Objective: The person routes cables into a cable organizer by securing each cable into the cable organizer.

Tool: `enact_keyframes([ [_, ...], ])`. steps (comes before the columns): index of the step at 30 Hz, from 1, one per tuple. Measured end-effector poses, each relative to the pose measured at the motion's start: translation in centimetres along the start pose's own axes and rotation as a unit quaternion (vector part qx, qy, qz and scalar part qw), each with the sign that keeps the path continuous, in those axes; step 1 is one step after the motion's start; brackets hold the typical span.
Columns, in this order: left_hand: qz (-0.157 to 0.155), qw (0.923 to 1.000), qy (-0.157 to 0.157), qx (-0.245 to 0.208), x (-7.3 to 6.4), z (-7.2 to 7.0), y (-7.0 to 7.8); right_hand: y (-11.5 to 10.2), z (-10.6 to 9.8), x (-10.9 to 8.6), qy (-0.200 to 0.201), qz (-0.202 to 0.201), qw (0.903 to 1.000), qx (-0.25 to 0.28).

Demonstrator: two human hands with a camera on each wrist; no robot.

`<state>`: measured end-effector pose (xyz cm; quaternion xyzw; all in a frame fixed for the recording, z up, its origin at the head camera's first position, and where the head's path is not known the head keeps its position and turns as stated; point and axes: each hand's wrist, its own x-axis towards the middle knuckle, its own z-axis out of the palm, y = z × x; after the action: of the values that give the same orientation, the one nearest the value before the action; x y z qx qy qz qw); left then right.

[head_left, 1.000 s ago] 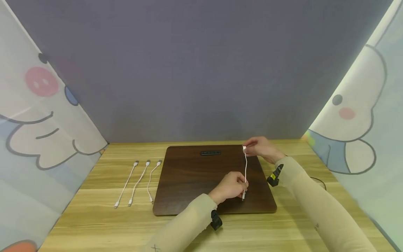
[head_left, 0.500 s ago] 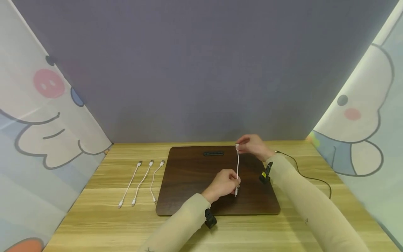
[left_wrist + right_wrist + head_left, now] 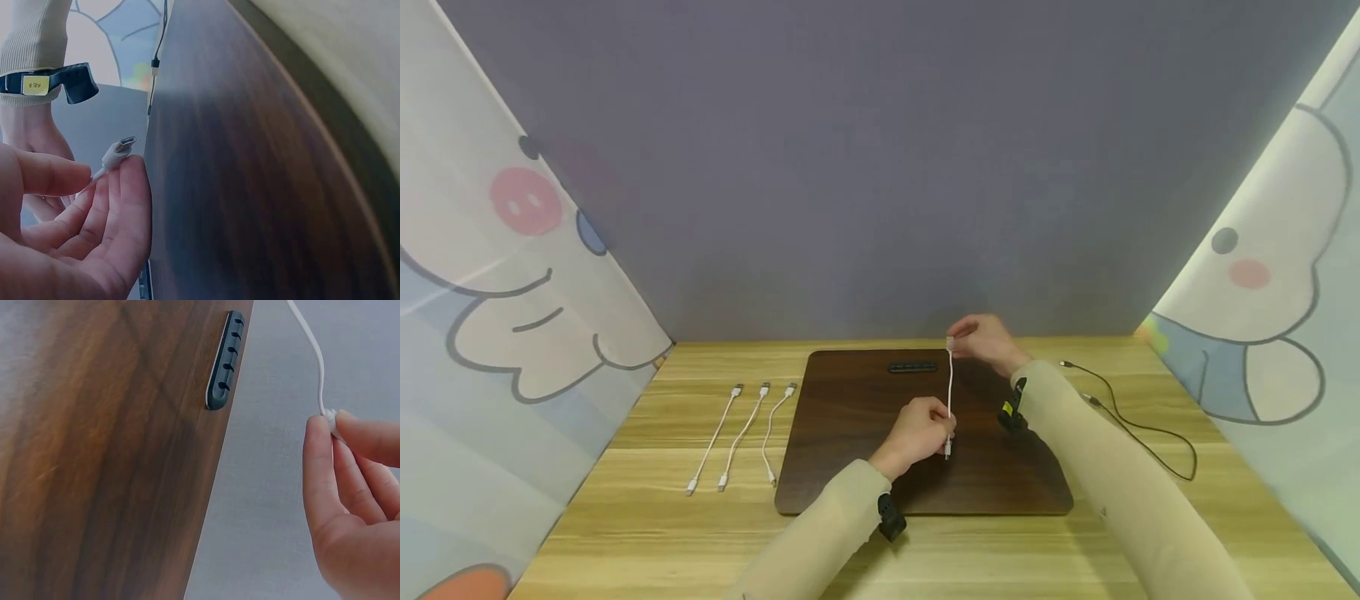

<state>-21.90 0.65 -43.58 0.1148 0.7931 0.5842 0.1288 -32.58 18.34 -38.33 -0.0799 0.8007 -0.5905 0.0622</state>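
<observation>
A short white USB cable (image 3: 951, 380) is stretched between both hands above the dark wooden board (image 3: 857, 450). My left hand (image 3: 917, 429) pinches its lower end; in the left wrist view the USB-C plug (image 3: 119, 153) pokes out past the fingertips. At the upper end, my right hand (image 3: 988, 340) grips the USB-A plug between thumb and fingers, which mostly cover it in the right wrist view. Just left of the right hand, a black slotted cable holder (image 3: 913, 367) lies at the board's far edge; its row of several notches shows in the right wrist view.
Three white cables (image 3: 713, 440) lie side by side on the wooden table (image 3: 647, 533), left of the board. A black cable (image 3: 1150, 427) curves on the table at the right, beside the right forearm. A grey panel (image 3: 880, 167) stands behind the table.
Both hands have moved left over the board, carrying the stretched white cable closer to the cable holder. More of the black cable on the right has come into sight.
</observation>
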Motion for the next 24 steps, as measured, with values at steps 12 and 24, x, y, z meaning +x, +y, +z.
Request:
enact_keyframes([
  [12,0.005,0.9974,0.047,0.054,0.3,-1.3,-0.1,0.1,1.5,2.0,0.000,-0.006,0.9998,-0.018],
  [24,-0.015,0.9896,0.064,0.128,0.9,-2.0,-0.3,0.7,3.4,3.9,0.008,-0.006,0.9964,-0.084],
])
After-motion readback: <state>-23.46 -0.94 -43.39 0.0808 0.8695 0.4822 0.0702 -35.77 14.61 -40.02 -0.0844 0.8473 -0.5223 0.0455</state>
